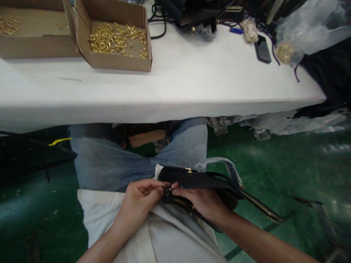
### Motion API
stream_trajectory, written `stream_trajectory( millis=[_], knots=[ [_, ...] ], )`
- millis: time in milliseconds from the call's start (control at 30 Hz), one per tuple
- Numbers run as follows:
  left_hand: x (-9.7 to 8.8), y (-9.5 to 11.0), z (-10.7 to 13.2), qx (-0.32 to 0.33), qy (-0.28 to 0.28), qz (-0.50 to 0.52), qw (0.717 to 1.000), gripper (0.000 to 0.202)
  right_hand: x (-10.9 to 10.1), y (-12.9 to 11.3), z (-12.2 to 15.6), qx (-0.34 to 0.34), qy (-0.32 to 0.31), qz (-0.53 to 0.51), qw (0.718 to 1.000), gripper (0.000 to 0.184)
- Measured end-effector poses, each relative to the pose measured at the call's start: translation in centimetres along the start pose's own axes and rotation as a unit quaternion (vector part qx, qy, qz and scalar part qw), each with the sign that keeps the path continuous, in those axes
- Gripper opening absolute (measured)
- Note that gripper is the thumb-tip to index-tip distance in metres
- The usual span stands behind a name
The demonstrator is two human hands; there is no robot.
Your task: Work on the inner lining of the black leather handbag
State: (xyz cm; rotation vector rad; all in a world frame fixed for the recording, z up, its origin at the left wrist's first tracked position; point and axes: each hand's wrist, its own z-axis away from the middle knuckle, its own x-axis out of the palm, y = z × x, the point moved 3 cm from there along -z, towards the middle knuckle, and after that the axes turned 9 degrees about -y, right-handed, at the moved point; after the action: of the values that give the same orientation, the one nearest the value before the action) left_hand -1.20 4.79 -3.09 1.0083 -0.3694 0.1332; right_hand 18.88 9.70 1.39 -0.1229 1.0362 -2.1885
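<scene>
Across my lap lies a black handbag (203,179) with gold-coloured metal fittings and a handle wrapped in clear plastic (233,168). My left hand (145,195) is at the bag's left end, thumb and fingertips pinched together on a small metal fitting (169,189). Reaching in from the right, my right hand (201,201) is partly under the bag's flap, with its fingertips closed at the same fitting. The exact shape of that fitting is too small to make out. A gold clasp (188,170) shows on the bag's upper edge.
A white-covered table (192,80) stands in front of my knees. On it are a cardboard box (120,62) of small gold hardware, a second box (41,47), a phone (262,49), a blue object (236,30), plastic bags (315,25) and black bags (192,12).
</scene>
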Motion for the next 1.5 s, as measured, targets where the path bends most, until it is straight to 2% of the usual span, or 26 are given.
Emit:
stream_trajectory(
  millis=[100, 200, 433, 567, 667, 833, 1033, 1267, 1367, 1500],
  knots=[
    [0.0, 0.1, 0.1, 0.01, 0.005, -0.01, 1.0, 0.02, 0.3, -0.1, -0.2, -0.013, -0.008, -0.01, 1.0, 0.017],
    [0.2, 0.4, 0.3, 0.028, 0.011, -0.02, 0.999, 0.02, 0.6, 0.1, -0.2, -0.012, 0.011, -0.028, 0.999, 0.017],
    [0.7, 1.8, 0.8, 0.067, 0.013, -0.038, 0.997, 0.018, 0.5, 1.1, 0.3, -0.022, 0.003, 0.011, 1.0, 0.02],
    [1.1, 2.2, 1.0, 0.079, -0.011, -0.067, 0.995, 0.02, 0.1, 2.5, 0.7, -0.022, 0.017, 0.03, 0.999, 0.02],
    [1.1, 2.3, 1.2, 0.097, -0.006, -0.073, 0.993, 0.02, -0.2, 4.0, 1.1, -0.023, 0.024, 0.037, 0.999, 0.022],
    [1.1, 1.8, 1.3, 0.083, -0.02, 0.001, 0.996, 0.02, -0.2, 5.8, 1.2, -0.009, 0.0, 0.011, 1.0, 0.029],
    [0.9, 1.2, 1.6, 0.076, -0.021, 0.009, 0.997, 0.022, -0.4, 4.9, 0.9, 0.007, 0.013, 0.036, 0.999, 0.039],
    [0.7, 1.3, 1.8, 0.072, -0.048, -0.024, 0.996, 0.026, -0.7, 4.8, 0.8, -0.016, -0.022, 0.124, 0.992, 0.03],
    [0.8, 1.2, 2.2, 0.1, -0.031, -0.058, 0.993, 0.034, -0.4, 3.6, 0.5, -0.014, 0.004, 0.104, 0.994, 0.028],
    [1.2, 1.1, 3.1, 0.147, -0.007, -0.127, 0.981, 0.037, -0.6, 2.1, 0.4, 0.014, 0.022, 0.041, 0.999, 0.016]
  ],
)
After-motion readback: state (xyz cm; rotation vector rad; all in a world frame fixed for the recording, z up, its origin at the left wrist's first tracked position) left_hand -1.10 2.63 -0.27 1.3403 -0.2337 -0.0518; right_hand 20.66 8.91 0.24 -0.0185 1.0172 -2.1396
